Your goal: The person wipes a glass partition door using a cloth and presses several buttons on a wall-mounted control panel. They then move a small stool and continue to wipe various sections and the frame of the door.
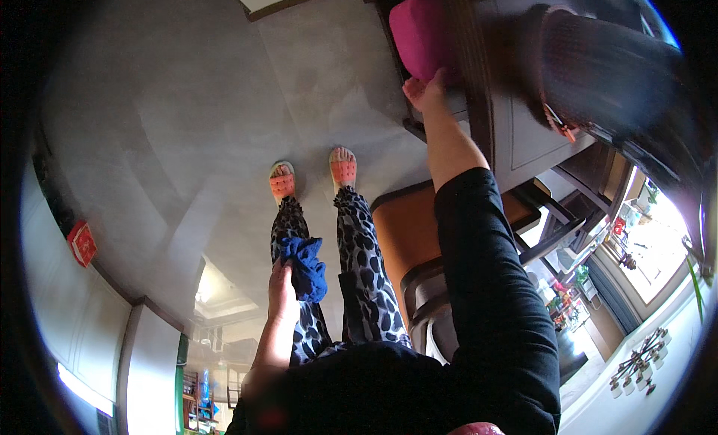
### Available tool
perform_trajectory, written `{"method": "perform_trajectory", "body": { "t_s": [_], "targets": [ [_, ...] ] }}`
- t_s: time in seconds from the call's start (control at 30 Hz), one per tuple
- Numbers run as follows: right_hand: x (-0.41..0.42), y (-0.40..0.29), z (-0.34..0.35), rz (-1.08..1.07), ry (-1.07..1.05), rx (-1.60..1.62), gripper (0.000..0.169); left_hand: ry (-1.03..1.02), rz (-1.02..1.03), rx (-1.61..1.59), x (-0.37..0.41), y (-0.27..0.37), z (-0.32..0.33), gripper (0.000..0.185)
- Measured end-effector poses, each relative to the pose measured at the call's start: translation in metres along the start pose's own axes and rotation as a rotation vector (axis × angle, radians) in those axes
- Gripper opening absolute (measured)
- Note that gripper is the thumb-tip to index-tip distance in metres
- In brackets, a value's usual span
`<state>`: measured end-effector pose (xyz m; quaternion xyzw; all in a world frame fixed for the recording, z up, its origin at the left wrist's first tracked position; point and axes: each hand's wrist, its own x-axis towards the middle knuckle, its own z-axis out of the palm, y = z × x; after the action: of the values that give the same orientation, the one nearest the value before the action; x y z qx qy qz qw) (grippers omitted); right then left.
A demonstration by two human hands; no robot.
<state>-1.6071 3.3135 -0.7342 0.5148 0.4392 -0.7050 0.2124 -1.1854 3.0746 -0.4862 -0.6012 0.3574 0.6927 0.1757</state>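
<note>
A crumpled dark-blue cloth (305,269) is bunched in my left hand (282,293), held low in front of my patterned trousers (364,250). My right arm reaches forward and to the right. There my right hand (427,93) meets the lower edge of a bright pink, soft-looking piece (420,36), which may be a cushion or a cloth. The thumb overlaps the pink surface; whether the fingers grip it cannot be told. Just right of that hand runs a dark wooden bar (474,70) of furniture, hiding part of the pink piece.
A chair with an orange-brown seat (409,227) stands close by my right leg. Beyond the bar is a large dark glossy object (611,70), blurred. The smooth grey floor (185,109) spreads ahead and left. A red box (82,243) lies by the left wall.
</note>
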Motion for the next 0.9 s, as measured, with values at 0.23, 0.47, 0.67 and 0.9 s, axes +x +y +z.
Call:
{"method": "perform_trajectory", "body": {
  "t_s": [0.23,0.47,0.67,0.9],
  "targets": [
    [0.037,0.006,0.005,-0.191,0.154,0.133,0.054,-0.028,0.112,0.223,0.026,0.000,0.015,0.041],
    [-0.022,-0.004,0.001,-0.267,0.125,-0.051,0.018,0.005,0.010,-0.113,0.011,0.006,-0.003,0.037],
    [-0.122,0.023,-0.011,-0.192,0.048,-0.081,0.028,0.008,0.194,-0.170,-0.027,0.022,-0.021,0.030],
    [-0.199,0.072,-0.056,0.028,-0.131,-0.388,0.016,0.145,0.427,-0.453,-0.096,-0.024,-0.037,0.026]
  ]
}}
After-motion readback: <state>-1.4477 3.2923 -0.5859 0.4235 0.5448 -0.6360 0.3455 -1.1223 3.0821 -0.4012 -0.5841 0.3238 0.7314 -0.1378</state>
